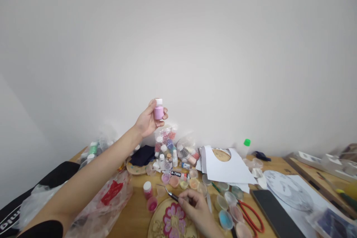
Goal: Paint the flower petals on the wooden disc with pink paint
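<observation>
My left hand point(150, 117) is raised in front of the wall, its fingers wrapped round a small bottle of pink-lilac paint point(158, 111) with a white cap, held upright. Low over the table, my right hand point(196, 208) pinches a thin tool with a dark handle point(173, 196) and a fine metal tip pointing up and left. Beneath it lies a round wooden board point(156, 223) bearing a flower point(174, 217) with magenta petal edges and a pink-lilac inside. By the board's upper left are a white-capped bottle of deep pink point(147, 190) and a cup of magenta point(152, 204).
Several small paint cups surround the board, including a blue one point(225, 219). Red-handled scissors point(252, 215) and a black phone point(276, 214) lie right. Behind are a B-7000 tube point(178, 174), bagged bottles point(167, 137) and white paper point(225, 173). Plastic bags point(95, 208) lie left.
</observation>
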{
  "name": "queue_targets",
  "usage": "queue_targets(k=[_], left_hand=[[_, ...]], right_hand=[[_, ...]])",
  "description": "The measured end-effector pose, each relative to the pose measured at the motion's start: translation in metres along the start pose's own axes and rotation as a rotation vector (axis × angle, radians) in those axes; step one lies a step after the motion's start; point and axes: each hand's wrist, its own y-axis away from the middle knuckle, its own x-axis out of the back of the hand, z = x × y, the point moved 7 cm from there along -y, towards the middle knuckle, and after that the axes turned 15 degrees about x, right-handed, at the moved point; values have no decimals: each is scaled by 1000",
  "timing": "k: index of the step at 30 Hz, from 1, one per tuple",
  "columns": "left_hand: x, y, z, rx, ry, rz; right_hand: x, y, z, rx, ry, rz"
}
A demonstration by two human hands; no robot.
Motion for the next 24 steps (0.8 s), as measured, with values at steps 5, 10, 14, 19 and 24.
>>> queue_targets(k=[5,10,14,19,24], left_hand=[[-2,1,1,8,11,22],[-3,2,0,5,16,4],[-3,1,-1,-1,23,-36],[-6,1,-2,11,37,-90],[-6,2,-1,2,39,-98]], right_hand=[[0,0,-1,9,4,12],[1,0,0,17,2,23],[-1,-1,-2,2,-6,-4],[0,0,-3,15,5,6],[-2,0,-2,1,-3,4]])
